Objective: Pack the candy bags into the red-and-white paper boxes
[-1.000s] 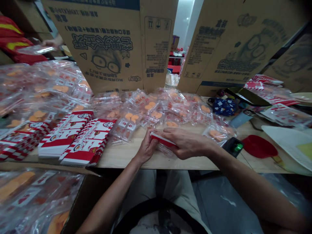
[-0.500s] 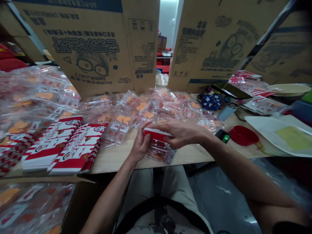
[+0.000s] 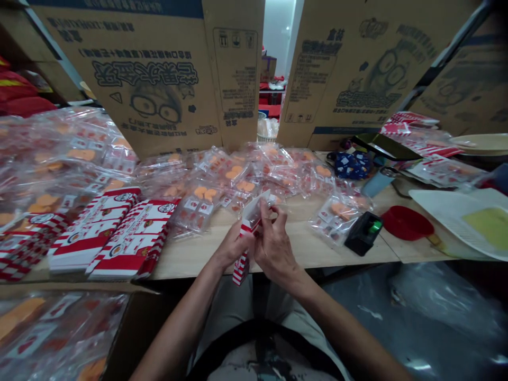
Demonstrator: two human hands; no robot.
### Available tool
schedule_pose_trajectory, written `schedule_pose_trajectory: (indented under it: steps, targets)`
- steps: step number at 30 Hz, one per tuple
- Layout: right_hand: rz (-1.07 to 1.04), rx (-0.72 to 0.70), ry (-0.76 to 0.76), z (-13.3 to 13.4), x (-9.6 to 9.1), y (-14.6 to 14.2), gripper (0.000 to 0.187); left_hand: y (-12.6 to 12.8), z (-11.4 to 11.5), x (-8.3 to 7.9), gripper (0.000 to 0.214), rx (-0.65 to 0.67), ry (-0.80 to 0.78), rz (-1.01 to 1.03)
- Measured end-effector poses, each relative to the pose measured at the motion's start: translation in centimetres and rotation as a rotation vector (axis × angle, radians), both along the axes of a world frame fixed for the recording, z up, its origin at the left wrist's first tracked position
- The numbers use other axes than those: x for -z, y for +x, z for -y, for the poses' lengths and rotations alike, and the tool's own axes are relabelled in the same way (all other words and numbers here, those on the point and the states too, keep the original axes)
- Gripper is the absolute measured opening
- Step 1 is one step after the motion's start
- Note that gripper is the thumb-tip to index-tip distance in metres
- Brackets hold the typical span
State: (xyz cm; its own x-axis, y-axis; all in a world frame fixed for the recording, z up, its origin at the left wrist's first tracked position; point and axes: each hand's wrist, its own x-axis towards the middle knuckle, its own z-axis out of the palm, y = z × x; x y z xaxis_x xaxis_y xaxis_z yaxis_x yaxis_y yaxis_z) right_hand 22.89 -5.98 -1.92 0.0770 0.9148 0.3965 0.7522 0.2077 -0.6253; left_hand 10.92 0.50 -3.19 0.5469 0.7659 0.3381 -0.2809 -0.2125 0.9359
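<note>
My left hand [image 3: 234,246] is closed on a red-and-white striped card box [image 3: 241,269], held on edge above the table's front edge. A pale flap of it stands up at the top. My right hand [image 3: 274,247] is closed at the box's right side, thumb and fingertips pinched by the upper opening. A bit of clear plastic shows behind those fingertips; what it belongs to is hidden. Left of my hands lie stacks of flat printed boxes [image 3: 137,241]. Behind them spread clear packets [image 3: 200,198] with orange pieces inside.
Large cardboard cartons [image 3: 151,58] stand along the back. Right on the table are a clear packet [image 3: 333,214], a black device [image 3: 363,233] with a green light, a red scoop [image 3: 408,222] and a white tray [image 3: 432,203]. An open carton [image 3: 130,328] with packets sits front left.
The box has turned from lying face up to standing on edge, its pale flap raised. My right hand has drawn back from across its top to its right side.
</note>
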Motion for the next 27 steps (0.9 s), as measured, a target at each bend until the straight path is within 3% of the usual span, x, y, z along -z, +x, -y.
schedule_pose_trajectory:
  steps: [2,5,7,10,16,18,22,27]
  targets:
    - [0.122,0.04,0.027,0.1,-0.4,0.1,0.082,-1.2,0.1,-0.5,0.067,-0.004,0.061,-0.088]
    - [0.262,0.071,0.162,0.5,-2.0,0.9,0.068,-2.6,-0.7,-0.8,0.049,-0.176,0.028,-0.109]
    - [0.354,-0.009,0.254,0.7,-3.3,1.7,0.057,-3.1,-1.4,-0.6,0.051,-0.216,-0.002,-0.062]
    - [0.524,-0.206,0.309,0.4,-4.8,2.5,0.047,-3.3,-2.0,-0.2,0.053,-0.156,-0.006,-0.013]
    - [0.686,-0.348,0.144,-1.4,-6.3,2.6,0.053,-3.2,-2.4,0.1,0.044,-0.076,0.044,-0.014]
    - [0.703,-0.363,0.11,-1.8,-6.9,2.6,0.048,-3.2,-2.4,0.0,0.046,-0.102,0.049,-0.023]
    - [0.74,-0.409,0.046,-2.3,-8.3,2.8,0.036,-3.2,-2.2,0.1,0.074,-0.199,0.022,0.052]
    - [0.743,-0.444,-0.07,-2.6,-9.1,2.7,0.033,-2.4,-1.6,1.3,0.065,-0.257,0.151,0.074]
